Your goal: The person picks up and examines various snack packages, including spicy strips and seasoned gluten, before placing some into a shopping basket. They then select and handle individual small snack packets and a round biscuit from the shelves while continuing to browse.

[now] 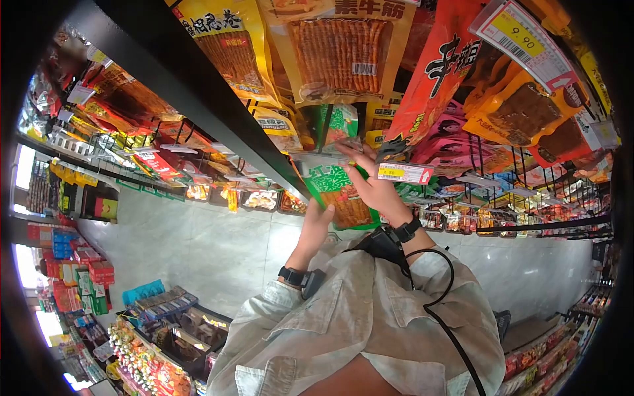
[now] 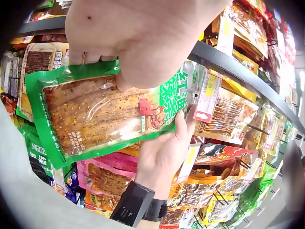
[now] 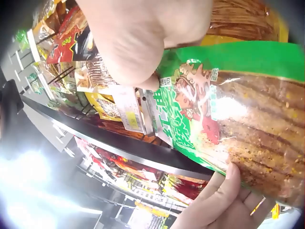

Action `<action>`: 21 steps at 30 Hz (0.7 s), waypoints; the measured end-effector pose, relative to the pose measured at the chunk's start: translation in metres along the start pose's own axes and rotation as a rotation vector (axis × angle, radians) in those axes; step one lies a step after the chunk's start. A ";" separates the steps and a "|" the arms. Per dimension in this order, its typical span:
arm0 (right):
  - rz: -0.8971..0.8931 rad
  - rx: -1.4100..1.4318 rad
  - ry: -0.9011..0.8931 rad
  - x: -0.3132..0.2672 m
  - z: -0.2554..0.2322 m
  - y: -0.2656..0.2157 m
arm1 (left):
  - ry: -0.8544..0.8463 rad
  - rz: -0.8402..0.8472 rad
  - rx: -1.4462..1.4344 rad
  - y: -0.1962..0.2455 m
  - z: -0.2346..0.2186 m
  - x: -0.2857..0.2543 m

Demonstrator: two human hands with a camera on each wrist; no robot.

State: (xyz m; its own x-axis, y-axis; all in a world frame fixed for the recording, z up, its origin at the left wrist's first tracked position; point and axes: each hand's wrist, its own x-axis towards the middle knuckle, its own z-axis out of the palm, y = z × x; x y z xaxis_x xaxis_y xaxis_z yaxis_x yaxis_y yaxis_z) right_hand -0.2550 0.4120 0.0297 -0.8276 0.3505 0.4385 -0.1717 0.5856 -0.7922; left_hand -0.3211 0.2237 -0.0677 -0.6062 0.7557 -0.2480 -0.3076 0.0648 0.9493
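A green-edged snack packet [image 1: 340, 193] with a clear window of brown strips is held between both hands at the rack. My left hand [image 1: 316, 228] grips its lower left edge, thumb on the front, as the right wrist view shows at the packet [image 3: 257, 124] and left hand [image 3: 214, 200]. The right hand [image 1: 380, 191] pinches the upper right part near the hanging end; in the left wrist view the right hand's [image 2: 164, 152] thumb lies by the top of the packet [image 2: 95, 114]. A price tag [image 1: 404, 173] sits just right of that hand.
Other packets [image 1: 340, 53] hang above and around on hooks, with a red one [image 1: 436, 72] to the right. A black rack post [image 1: 191, 72] slants down beside the packet. Grey floor [image 1: 198, 244] lies below, and a display stand [image 1: 191, 330] is at the lower left.
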 end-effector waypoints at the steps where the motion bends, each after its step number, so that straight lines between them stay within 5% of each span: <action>1: -0.014 0.003 0.005 0.000 0.001 0.001 | 0.009 0.032 -0.001 -0.001 0.000 0.001; 6: -0.006 0.013 0.013 0.000 0.006 0.003 | 0.154 0.161 0.297 -0.006 0.000 0.002; 9: -0.004 0.044 0.007 0.001 0.005 -0.001 | 0.380 0.441 0.570 0.006 0.011 -0.004; 15: -0.094 -0.042 0.081 0.007 0.007 0.001 | 0.315 0.541 0.768 0.056 0.026 -0.019; 21: -0.031 -0.076 0.106 0.006 0.016 0.020 | 0.269 0.587 0.863 0.060 0.029 0.015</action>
State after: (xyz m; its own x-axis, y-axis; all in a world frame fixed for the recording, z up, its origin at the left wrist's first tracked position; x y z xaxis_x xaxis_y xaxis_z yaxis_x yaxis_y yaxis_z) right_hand -0.2719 0.4145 0.0097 -0.7606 0.4044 0.5079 -0.1521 0.6496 -0.7449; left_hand -0.3272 0.2579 -0.0092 -0.6644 0.6573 0.3558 0.6412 0.2565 0.7233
